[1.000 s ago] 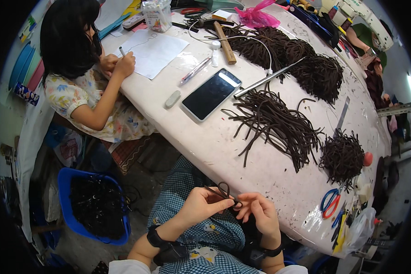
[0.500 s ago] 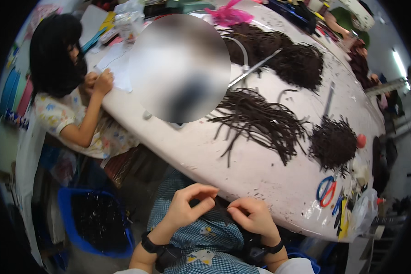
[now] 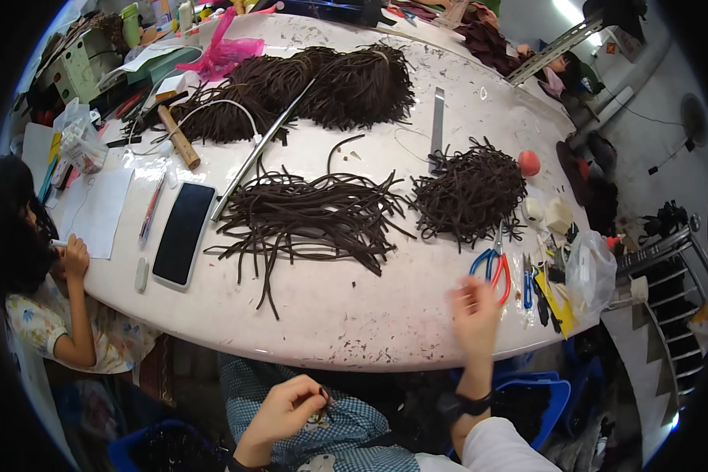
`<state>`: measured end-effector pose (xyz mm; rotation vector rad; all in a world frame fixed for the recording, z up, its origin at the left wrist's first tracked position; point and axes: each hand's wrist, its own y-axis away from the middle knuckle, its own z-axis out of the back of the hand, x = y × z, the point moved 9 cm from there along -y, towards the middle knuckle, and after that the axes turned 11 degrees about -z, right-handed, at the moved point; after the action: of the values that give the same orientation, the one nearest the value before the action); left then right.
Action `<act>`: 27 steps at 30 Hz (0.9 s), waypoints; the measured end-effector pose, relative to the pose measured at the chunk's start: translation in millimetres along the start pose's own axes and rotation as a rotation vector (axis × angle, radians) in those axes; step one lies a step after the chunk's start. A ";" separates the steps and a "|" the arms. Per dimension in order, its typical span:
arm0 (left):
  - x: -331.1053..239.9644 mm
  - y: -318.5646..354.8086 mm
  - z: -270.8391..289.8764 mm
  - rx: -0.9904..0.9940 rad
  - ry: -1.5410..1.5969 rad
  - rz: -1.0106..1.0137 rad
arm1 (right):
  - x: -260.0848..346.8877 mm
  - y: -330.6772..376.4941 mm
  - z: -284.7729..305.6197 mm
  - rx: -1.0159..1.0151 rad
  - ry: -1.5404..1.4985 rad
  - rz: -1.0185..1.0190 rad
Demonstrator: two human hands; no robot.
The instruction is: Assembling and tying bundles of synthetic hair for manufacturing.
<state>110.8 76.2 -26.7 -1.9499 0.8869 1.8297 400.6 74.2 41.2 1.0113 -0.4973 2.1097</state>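
My left hand (image 3: 285,409) is low over my lap, below the table edge, with its fingers pinched on a short dark brown strip (image 3: 323,393). Over the front edge of the white table (image 3: 346,330), my right hand (image 3: 473,313) is raised and blurred, its fingers apart and holding nothing. Nearest to it are the scissors (image 3: 492,267) with one blue and one red handle, just beyond the fingertips. A loose spread of long dark brown strips (image 3: 315,216) lies mid-table, and a tangled pile of shorter strips (image 3: 468,193) lies to its right.
Larger strip heaps (image 3: 354,82) sit at the back, crossed by a long metal rod (image 3: 256,157). There are also a metal ruler (image 3: 436,118), a dark tablet (image 3: 182,232), a pink ball (image 3: 529,163) and a plastic bag (image 3: 590,271). Another person (image 3: 47,315) writes at the left edge.
My right hand has left my lap and swung up and right over the table toward the scissors. My left hand stays low with the strip. The view has turned right.
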 end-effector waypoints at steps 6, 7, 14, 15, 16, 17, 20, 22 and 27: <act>4.1 -12.5 14.9 -0.348 0.514 0.094 | -84.9 -68.4 46.4 -0.300 0.627 -0.093; 0.0 -15.0 15.1 -0.361 0.538 0.088 | -89.6 -72.2 48.5 -0.308 0.611 -0.058; 0.2 -1.4 33.9 -0.443 0.558 0.020 | -135.5 -77.6 53.5 -0.082 -0.088 -0.345; 0.8 -1.3 32.7 -0.433 0.597 0.031 | -141.6 -70.8 61.1 -0.072 -0.085 -0.335; 1.6 -2.6 30.5 -0.419 0.636 0.045 | -147.7 -62.4 69.0 -0.051 -0.163 -0.316; 2.3 -3.8 30.6 -0.427 0.642 0.041 | -149.5 -60.4 73.9 -0.030 -0.241 -0.298; -0.8 -6.8 25.5 -0.344 0.656 0.029 | -72.1 -6.4 54.7 0.062 -0.371 -0.158; -2.8 -6.4 26.0 -0.328 0.575 0.029 | -64.1 16.9 35.0 0.128 -0.321 -0.168; -6.5 -1.9 28.3 -0.355 0.569 0.006 | -27.1 107.8 -47.1 0.842 -0.495 -0.399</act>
<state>90.1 96.6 -24.2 -2.7724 0.7451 1.5283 307.0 19.7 -12.3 1.9352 0.4068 1.6837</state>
